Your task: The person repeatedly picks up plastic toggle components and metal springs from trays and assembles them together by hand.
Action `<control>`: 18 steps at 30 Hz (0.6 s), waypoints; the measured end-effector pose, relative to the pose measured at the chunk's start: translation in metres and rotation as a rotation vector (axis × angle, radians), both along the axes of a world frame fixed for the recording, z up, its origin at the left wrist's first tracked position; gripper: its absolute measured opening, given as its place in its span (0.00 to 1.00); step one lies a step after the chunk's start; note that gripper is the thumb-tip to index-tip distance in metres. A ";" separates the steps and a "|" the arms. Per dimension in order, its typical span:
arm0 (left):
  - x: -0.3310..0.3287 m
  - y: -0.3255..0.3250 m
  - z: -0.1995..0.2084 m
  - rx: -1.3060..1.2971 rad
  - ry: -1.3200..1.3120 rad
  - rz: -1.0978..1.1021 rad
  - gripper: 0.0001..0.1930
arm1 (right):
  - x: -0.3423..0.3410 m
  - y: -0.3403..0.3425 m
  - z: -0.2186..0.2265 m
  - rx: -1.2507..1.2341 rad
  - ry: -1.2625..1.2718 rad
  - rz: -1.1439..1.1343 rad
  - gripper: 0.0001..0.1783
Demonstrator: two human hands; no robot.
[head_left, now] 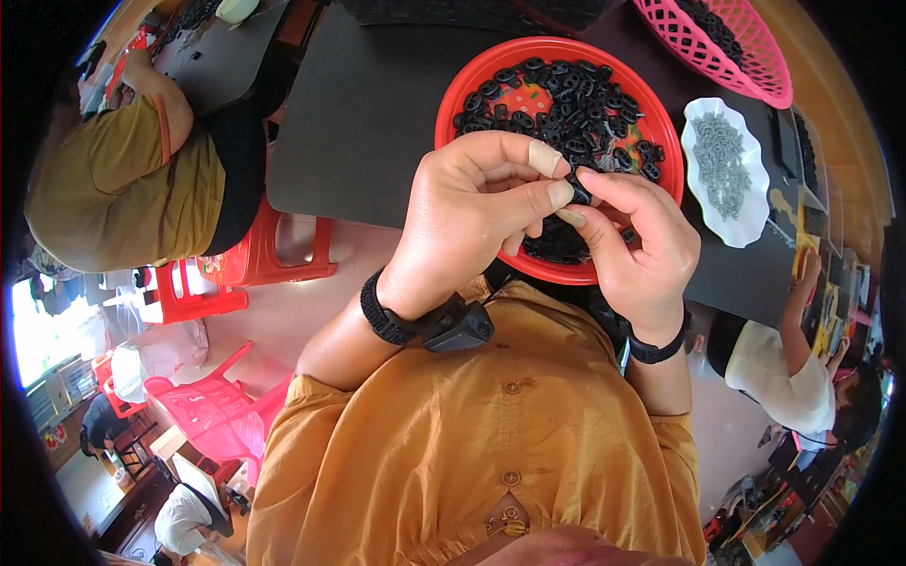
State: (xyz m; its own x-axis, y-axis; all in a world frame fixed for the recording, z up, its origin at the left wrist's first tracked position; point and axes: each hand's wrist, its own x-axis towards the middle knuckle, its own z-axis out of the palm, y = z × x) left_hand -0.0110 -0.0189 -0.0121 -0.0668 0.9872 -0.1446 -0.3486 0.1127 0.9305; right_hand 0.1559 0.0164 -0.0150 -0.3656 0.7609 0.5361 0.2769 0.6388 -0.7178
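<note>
Over a red round tray (pixel 444 123), my two hands meet fingertip to fingertip. A small black plastic cord lock (pixel 580 193) is pinched between them, partly covered by the fingers. My left hand (pixel 462 208) is closed on its left side with thumb and index finger, and beige tape wraps that index fingertip. My right hand (pixel 651 245) grips it from the right, also with thumb and index finger. Many loose black cord lock pieces (pixel 566 94) lie heaped in the tray below, some with two round holes. The fingers hide which parts are joined.
A white scalloped dish (pixel 750 222) of tiny grey spring-like pieces (pixel 722 165) stands right of the tray. A pink lattice basket (pixel 769 80) with black parts is at the far right. The dark table (pixel 340 113) extends left. Co-workers sit at both sides, near red stools (pixel 274 259).
</note>
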 end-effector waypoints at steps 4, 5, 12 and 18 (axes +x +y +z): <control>0.002 0.002 -0.001 0.013 -0.004 -0.012 0.06 | 0.002 0.005 -0.006 0.112 -0.038 0.028 0.15; 0.002 0.003 -0.002 0.006 -0.013 -0.016 0.06 | 0.003 0.006 -0.007 0.113 -0.041 0.021 0.15; 0.007 0.004 -0.001 0.089 0.028 -0.039 0.12 | 0.032 0.029 0.032 -0.267 0.017 -0.039 0.10; 0.009 0.007 -0.010 0.114 0.009 -0.108 0.13 | 0.095 0.154 0.071 -0.064 -0.171 -0.268 0.19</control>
State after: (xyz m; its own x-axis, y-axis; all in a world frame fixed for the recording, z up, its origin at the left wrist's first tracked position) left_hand -0.0023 -0.0118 -0.0217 0.0394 0.9987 -0.0313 -0.3315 0.0426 0.9425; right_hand 0.2505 0.1708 0.0558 -0.2285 0.8723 0.4322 0.5488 0.4821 -0.6829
